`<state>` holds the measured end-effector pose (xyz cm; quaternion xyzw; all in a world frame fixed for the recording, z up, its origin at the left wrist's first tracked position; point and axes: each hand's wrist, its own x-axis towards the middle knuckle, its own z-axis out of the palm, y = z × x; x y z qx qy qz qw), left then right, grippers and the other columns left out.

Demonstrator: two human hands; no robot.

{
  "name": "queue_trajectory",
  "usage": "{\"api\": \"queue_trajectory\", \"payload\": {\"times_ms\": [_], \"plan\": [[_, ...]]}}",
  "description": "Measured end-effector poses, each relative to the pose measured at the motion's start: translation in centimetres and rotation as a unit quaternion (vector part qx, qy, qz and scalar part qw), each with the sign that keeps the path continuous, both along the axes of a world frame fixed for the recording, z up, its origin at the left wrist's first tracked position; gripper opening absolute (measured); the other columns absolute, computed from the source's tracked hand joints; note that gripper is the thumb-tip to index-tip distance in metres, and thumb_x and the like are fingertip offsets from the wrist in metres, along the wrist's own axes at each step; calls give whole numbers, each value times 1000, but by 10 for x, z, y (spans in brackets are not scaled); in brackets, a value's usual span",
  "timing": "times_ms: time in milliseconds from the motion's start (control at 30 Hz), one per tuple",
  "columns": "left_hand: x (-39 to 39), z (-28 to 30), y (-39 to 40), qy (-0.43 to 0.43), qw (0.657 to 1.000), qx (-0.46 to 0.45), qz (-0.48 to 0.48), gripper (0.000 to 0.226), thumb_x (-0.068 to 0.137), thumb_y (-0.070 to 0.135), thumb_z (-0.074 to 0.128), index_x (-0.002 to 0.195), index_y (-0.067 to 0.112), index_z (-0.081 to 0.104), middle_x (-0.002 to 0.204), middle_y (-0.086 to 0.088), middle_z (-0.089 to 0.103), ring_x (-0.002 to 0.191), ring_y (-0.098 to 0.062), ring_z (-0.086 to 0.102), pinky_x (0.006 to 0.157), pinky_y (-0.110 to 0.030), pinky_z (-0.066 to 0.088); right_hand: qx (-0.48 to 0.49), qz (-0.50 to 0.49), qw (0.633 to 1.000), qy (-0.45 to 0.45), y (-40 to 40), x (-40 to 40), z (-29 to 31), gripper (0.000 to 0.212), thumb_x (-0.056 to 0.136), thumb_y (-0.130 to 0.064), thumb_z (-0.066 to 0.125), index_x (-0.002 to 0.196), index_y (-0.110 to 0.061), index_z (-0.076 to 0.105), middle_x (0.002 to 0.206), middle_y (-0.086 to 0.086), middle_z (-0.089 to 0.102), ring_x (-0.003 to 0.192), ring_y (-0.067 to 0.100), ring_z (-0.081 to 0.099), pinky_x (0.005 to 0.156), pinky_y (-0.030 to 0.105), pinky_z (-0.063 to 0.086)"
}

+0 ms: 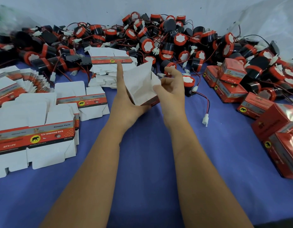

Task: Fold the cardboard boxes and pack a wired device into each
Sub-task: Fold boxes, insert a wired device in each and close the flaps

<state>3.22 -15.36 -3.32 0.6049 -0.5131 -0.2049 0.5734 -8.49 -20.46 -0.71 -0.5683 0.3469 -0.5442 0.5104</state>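
Observation:
A half-formed cardboard box [140,86] with a white inside and red outside is held above the blue cloth at centre. My left hand [126,99] grips it from below and the left, index finger pointing up along its flap. My right hand [170,89] touches its right flap with thumb and curled fingers. A black and red wired device [190,84] with a red-black wire and white plug [205,120] lies just right of my right hand. A large heap of such devices [158,41] fills the back.
Stacks of flat unfolded boxes [34,137] lie at the left and behind my hands [109,63]. Closed red boxes [232,86] are piled at the right. Blue cloth [150,162] covers the surface under my forearms.

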Motion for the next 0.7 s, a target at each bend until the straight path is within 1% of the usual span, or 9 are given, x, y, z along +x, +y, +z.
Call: {"api": "queue_trajectory", "payload": {"times_ms": [100, 200, 300, 367, 433, 500, 567, 633, 700], "plan": [[-2, -2, -2, -29, 1000, -8, -1, 125, 73, 12, 85, 155, 42, -5, 108, 37, 58, 100, 18, 57, 78, -2, 45, 18, -5, 997, 70, 0, 5, -5, 68, 81, 6, 54, 136, -30, 39, 98, -9, 54, 85, 5, 57, 64, 17, 53], [-7, -1, -2, -78, 997, -22, -10, 113, 79, 8, 80, 150, 47, 1, 110, 25, 59, 99, 11, 59, 83, -4, 44, 59, -40, 993, 94, 0, 11, -12, 89, 76, 9, 58, 145, -38, 28, 108, -11, 55, 96, 8, 58, 72, 25, 57], [-9, 0, -1, -111, 993, -50, -4, 104, 81, 15, 78, 149, 56, 10, 113, 24, 58, 104, 6, 59, 88, -7, 44, 99, -77, 991, 43, -4, 13, -18, 108, 74, 6, 70, 150, -47, 13, 99, -16, 57, 87, -1, 59, 61, 14, 51], [-11, 2, 1, -128, 990, -55, -4, 97, 82, 19, 77, 147, 55, 15, 120, 21, 59, 111, 2, 58, 93, -15, 47, 96, -113, 988, 47, -7, 13, -20, 111, 74, 2, 74, 152, -42, 8, 94, -15, 58, 80, -3, 59, 53, 6, 45], [-12, 3, 3, -145, 988, -51, -4, 92, 82, 24, 76, 144, 56, 17, 122, 26, 57, 114, -1, 57, 94, -19, 48, 83, -129, 987, 50, -10, 13, -21, 109, 73, 3, 75, 154, -34, 11, 102, -10, 60, 84, -1, 59, 57, 6, 45], [-11, 4, 2, -130, 991, -39, 18, 91, 79, 29, 79, 144, 53, 21, 114, 38, 53, 111, 4, 56, 89, -12, 47, 92, -84, 992, 38, -10, 12, -18, 105, 76, -3, 75, 153, -38, 13, 107, -12, 57, 89, -3, 58, 64, 12, 49], [-6, 3, 0, -89, 994, -16, 62, 86, 74, 41, 83, 143, 42, 33, 108, 40, 51, 105, 7, 55, 82, -8, 46, 88, -55, 995, 9, -12, 11, -14, 86, 82, -15, 73, 150, -35, 25, 114, -6, 58, 93, 0, 58, 68, 12, 49], [-1, 2, -3, -49, 994, 24, 92, 78, 70, 48, 85, 134, 33, 44, 102, 34, 54, 95, 7, 56, 72, -3, 42, 76, -101, 992, -8, -20, 9, -9, 60, 89, -22, 66, 142, -28, 39, 116, 4, 58, 102, 12, 57, 75, 17, 47], [2, 0, -5, -27, 993, 58, 99, 72, 71, 45, 84, 129, 29, 46, 99, 28, 54, 89, 6, 54, 65, -4, 40, 34, -198, 978, 51, -31, 4, -5, 44, 91, -19, 61, 133, -21, 48, 119, 4, 56, 112, 22, 51, 85, 35, 48]]}}
